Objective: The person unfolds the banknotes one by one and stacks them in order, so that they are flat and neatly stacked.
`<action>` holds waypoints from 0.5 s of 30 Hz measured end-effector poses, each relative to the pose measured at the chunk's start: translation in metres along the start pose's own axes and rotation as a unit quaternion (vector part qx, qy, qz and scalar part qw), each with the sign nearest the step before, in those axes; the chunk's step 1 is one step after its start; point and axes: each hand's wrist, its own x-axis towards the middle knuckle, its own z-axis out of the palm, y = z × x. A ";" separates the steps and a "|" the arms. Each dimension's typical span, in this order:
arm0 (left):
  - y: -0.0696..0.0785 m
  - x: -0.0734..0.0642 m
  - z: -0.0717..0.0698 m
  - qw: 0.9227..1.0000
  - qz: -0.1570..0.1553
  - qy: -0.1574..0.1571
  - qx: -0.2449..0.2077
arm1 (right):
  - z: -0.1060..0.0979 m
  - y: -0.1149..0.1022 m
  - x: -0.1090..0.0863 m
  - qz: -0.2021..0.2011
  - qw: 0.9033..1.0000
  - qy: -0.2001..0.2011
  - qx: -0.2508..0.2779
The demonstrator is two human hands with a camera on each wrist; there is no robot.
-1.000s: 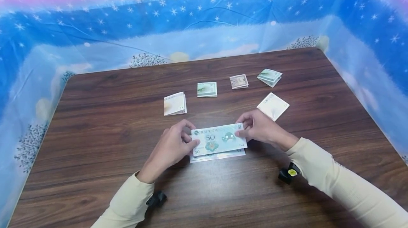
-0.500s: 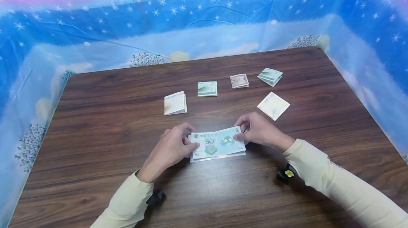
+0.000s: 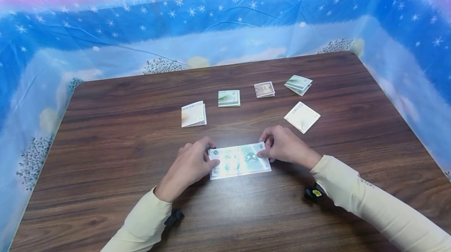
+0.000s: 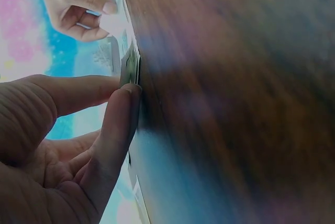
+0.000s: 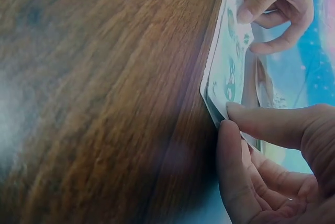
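A pale green banknote (image 3: 234,162) printed with 50 and a round-eyed cartoon figure lies across the near middle of the table, glare washing out part of its print. My left hand (image 3: 188,168) pinches its left end between thumb and finger. At the opposite end my right hand (image 3: 287,148) pinches it the same way, thumb on top. In the right wrist view the banknote (image 5: 234,62) rests over a second sheet, whose edge shows beneath it close to the wood. A crease runs down its middle.
Several folded banknotes form an arc beyond the hands: a whitish one (image 3: 193,114), a green one (image 3: 229,98), a brown one (image 3: 264,90), another green one (image 3: 298,84) and a pale one (image 3: 302,117). The dark wood table (image 3: 116,126) backs onto a patterned curtain (image 3: 211,9).
Both hands have lowered the 50 banknote onto the sheet beneath and lined it up with that sheet. The right hand moved slightly down and left. The folded banknotes stay put.
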 end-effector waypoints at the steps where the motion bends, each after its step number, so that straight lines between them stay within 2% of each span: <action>1: 0.000 0.000 0.000 1.000 0.002 0.000 0.002 | 0.000 0.000 0.000 0.001 1.000 0.002 -0.005; 10: -0.001 0.001 0.001 1.000 -0.001 -0.011 0.010 | -0.001 -0.001 -0.002 -0.007 0.998 0.029 -0.056; 15: 0.000 0.000 -0.002 1.000 0.006 -0.006 0.005 | -0.006 -0.001 -0.004 -0.008 0.999 0.032 -0.041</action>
